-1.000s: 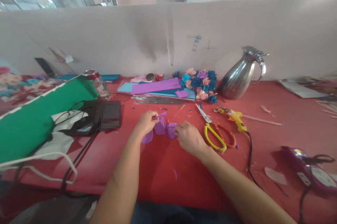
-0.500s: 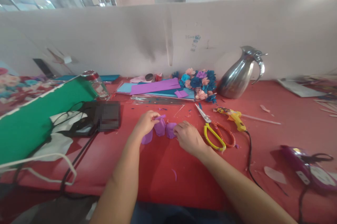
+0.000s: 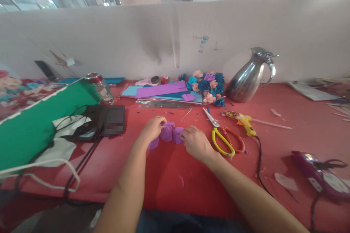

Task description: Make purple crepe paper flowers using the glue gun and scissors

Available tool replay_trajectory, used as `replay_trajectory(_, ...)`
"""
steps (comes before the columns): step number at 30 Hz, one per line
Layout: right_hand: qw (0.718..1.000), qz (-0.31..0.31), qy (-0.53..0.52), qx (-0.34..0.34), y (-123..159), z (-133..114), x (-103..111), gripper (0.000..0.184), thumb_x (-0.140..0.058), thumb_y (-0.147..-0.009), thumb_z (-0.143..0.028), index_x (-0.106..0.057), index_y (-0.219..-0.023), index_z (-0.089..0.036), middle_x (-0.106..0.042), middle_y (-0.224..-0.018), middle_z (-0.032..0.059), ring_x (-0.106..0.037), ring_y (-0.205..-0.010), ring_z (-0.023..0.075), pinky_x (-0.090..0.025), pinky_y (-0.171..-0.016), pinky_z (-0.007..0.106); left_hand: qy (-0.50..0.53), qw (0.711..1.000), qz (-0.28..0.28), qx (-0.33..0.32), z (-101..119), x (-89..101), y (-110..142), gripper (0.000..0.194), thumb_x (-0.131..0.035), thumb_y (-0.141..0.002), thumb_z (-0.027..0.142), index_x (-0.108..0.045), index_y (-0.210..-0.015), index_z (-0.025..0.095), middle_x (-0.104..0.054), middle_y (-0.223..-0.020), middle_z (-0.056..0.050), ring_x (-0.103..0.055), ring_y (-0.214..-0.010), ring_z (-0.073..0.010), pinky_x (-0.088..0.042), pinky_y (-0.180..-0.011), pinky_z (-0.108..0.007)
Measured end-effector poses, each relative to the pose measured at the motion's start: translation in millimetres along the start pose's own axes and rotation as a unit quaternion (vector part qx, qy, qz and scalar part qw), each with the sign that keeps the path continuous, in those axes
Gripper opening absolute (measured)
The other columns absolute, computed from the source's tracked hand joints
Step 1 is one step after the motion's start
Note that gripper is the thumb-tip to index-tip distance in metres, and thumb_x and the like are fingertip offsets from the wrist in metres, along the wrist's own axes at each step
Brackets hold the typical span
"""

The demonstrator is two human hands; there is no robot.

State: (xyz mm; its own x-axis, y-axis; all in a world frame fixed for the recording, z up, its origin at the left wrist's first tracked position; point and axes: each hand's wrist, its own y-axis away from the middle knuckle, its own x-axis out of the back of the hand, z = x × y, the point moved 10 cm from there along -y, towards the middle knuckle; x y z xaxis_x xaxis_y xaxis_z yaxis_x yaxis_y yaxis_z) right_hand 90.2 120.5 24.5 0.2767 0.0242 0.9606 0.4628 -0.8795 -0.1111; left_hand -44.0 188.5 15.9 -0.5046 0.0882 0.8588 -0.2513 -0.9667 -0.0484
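A strip of purple crepe paper (image 3: 166,134) with rounded, petal-like lobes stretches between my two hands, just above the red table. The fingers of my left hand (image 3: 153,128) pinch its upper left edge, and one lobe hangs below that hand. My right hand (image 3: 195,140) has its fingers closed on the strip's right end, next to a smaller purple lobe (image 3: 177,135). The fingertips of my right hand are partly hidden. Close to its right lie scissors (image 3: 222,142) with one yellow and one red handle, their blades apart.
Right of the scissors lies a yellow glue gun (image 3: 246,123) with a black cord. A steel jug (image 3: 246,76) stands behind it, beside a bunch of paper flowers (image 3: 209,85). Purple paper sheets (image 3: 161,89) lie at the back. Leftward are a glass jar (image 3: 101,89) and a green board (image 3: 54,127).
The fingers of my left hand have shifted slightly, and the purple lobe beside them is spread wider. My right hand has stayed nearly still.
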Motion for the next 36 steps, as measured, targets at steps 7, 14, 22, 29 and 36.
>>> replay_trajectory(7,1.0,-0.006,0.006,0.0,0.3,-0.3,-2.4,0.016,-0.049,-0.085,-0.01,-0.063,-0.086,-0.018,-0.066,-0.09,0.0072,-0.055,-0.088,0.0205,-0.039,-0.074,0.029,0.016,0.997,0.063,0.05,-4.6,19.0,2.9,0.014,-0.05,-0.076,0.01,-0.057,-0.08,0.021,-0.064,-0.079,-0.003,-0.057,-0.076,-0.018,-0.037,-0.065,-0.025)
replay_trajectory(14,1.0,0.0,0.008,-0.001,-0.9,2.1,-3.1,0.015,-0.048,-0.085,-0.012,-0.063,-0.085,-0.018,-0.065,-0.089,0.0071,-0.054,-0.088,0.0204,-0.039,-0.074,0.028,0.029,0.991,0.107,0.08,-15.6,23.1,-0.6,0.015,-0.045,-0.079,0.013,-0.054,-0.086,0.022,-0.064,-0.085,-0.002,-0.057,-0.076,-0.0166,-0.037,-0.067,-0.023)
replay_trajectory(22,1.0,-0.007,0.004,-0.008,-1.2,1.9,-2.5,0.016,-0.049,-0.085,-0.011,-0.063,-0.086,-0.018,-0.066,-0.09,0.0069,-0.055,-0.089,0.0199,-0.039,-0.075,0.028,0.064,0.997,0.03,0.028,-3.5,2.7,-4.0,0.012,-0.043,-0.085,0.029,-0.053,-0.083,0.022,-0.055,-0.07,0.002,-0.051,-0.068,-0.0156,-0.037,-0.065,-0.024)
replay_trajectory(29,1.0,-0.001,-0.001,-0.005,-1.2,1.0,-0.4,0.017,-0.047,-0.087,-0.013,-0.063,-0.086,-0.017,-0.066,-0.091,0.0079,-0.055,-0.088,0.02,-0.04,-0.076,0.028,0.07,0.997,0.04,0.017,-0.3,5.4,-4.4,0.012,-0.043,-0.084,0.028,-0.052,-0.081,0.021,-0.053,-0.066,0.003,-0.047,-0.062,-0.0137,-0.035,-0.062,-0.023)
replay_trajectory(36,0.998,0.026,-0.05,-0.004,0.3,3.9,2.5,0.018,-0.047,-0.087,-0.014,-0.064,-0.084,-0.017,-0.066,-0.09,0.0079,-0.056,-0.089,0.02,-0.042,-0.08,0.029,0.16,0.972,0.171,0.026,5.2,37.7,4.0,0.009,-0.048,-0.083,0.028,-0.052,-0.083,0.02,-0.064,-0.078,-0.001,-0.058,-0.072,-0.014,-0.04,-0.067,-0.022)
